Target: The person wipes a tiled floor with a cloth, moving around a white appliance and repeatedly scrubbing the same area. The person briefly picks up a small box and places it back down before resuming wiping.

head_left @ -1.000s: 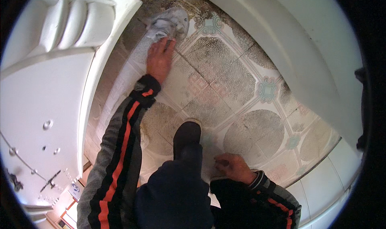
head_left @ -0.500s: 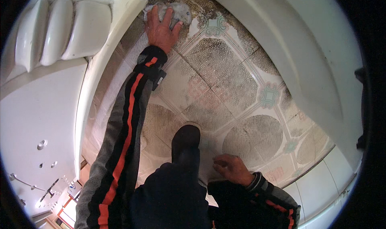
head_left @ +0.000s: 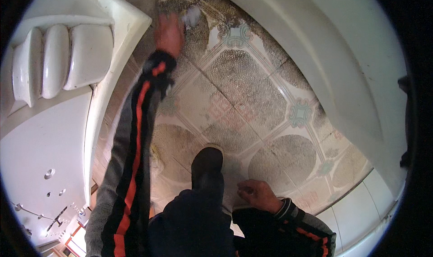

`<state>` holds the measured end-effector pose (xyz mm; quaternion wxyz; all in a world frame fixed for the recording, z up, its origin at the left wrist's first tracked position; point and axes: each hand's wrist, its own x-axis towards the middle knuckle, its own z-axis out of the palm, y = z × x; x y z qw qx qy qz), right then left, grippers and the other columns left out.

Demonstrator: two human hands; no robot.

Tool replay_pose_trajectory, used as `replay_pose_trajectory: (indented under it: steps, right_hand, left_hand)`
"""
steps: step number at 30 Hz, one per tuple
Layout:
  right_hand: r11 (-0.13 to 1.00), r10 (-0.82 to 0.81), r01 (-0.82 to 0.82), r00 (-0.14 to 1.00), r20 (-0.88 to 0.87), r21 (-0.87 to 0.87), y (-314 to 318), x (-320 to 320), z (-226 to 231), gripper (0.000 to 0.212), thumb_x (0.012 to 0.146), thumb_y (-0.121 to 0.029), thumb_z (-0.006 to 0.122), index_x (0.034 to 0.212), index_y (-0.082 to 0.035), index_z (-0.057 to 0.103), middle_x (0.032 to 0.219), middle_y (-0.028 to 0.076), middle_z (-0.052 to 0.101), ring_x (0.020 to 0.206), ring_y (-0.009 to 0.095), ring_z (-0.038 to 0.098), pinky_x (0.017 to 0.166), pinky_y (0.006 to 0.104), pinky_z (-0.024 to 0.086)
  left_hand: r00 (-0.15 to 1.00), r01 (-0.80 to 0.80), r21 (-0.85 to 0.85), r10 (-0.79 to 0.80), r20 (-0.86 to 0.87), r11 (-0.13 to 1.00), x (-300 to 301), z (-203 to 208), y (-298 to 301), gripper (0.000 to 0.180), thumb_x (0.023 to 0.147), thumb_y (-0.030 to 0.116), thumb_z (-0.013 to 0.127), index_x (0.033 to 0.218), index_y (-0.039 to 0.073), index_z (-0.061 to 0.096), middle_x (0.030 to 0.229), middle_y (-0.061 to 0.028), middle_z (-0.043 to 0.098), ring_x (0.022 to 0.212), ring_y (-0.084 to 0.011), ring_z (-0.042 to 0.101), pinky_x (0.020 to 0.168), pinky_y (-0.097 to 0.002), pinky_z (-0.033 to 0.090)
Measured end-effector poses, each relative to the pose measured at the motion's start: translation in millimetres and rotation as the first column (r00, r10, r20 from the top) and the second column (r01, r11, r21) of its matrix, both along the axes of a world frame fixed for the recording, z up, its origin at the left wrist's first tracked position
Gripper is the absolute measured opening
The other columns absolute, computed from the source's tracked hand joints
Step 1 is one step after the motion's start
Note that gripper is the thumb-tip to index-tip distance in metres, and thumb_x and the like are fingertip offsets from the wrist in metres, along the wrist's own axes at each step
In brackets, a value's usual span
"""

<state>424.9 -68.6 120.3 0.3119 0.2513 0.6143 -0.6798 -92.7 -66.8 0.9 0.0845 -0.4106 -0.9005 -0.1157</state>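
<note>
A right hand (head_left: pixel 256 195) rests on the patterned tile floor (head_left: pixel 252 99) at its near edge, fingers curled loosely and gripping nothing, just beside a dark shoe (head_left: pixel 207 164). Farther off, the left hand (head_left: pixel 169 31), blurred, presses a pale cloth (head_left: pixel 191 16) against the grimy tiles at the floor's far edge beside a white fixture (head_left: pixel 67 58); its grip cannot be told.

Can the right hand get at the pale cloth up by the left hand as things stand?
Probably not without shifting: the right hand is planted on the tiled floor near the dark shoe, while the cloth lies far ahead at the left hand.
</note>
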Motion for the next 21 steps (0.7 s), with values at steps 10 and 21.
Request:
replay_pose_trajectory:
  steps: [10, 21]
  right_hand:
    - [0.999, -0.015, 0.015, 1.000, -0.001, 0.046, -3, 12, 1, 0.029, 0.089, -0.023, 0.069, 0.109, -0.002, 0.070, 0.099, 0.021, 0.070, 0.086, 0.035, 0.070, 0.078, 0.0417, 0.056]
    - [0.998, -0.042, 0.044, 0.998, -0.038, 0.055, 4, 8, -3, 0.030, 0.090, -0.026, 0.068, 0.109, -0.002, 0.071, 0.101, 0.021, 0.070, 0.089, 0.037, 0.069, 0.079, 0.0431, 0.055]
  left_hand:
    - [0.981, 0.190, 0.093, -0.184, -0.067, 0.977, 68, -9, -12, 0.019, 0.086, 0.012, 0.067, 0.099, 0.005, 0.055, 0.100, -0.0229, 0.051, 0.087, -0.0447, 0.061, 0.073, -0.0518, 0.053]
    - [0.948, -0.274, 0.075, 0.283, -0.147, 0.959, -23, 37, 58, 0.029, 0.087, 0.025, 0.072, 0.105, 0.005, 0.062, 0.105, -0.0256, 0.061, 0.090, -0.0447, 0.063, 0.074, -0.0482, 0.052]
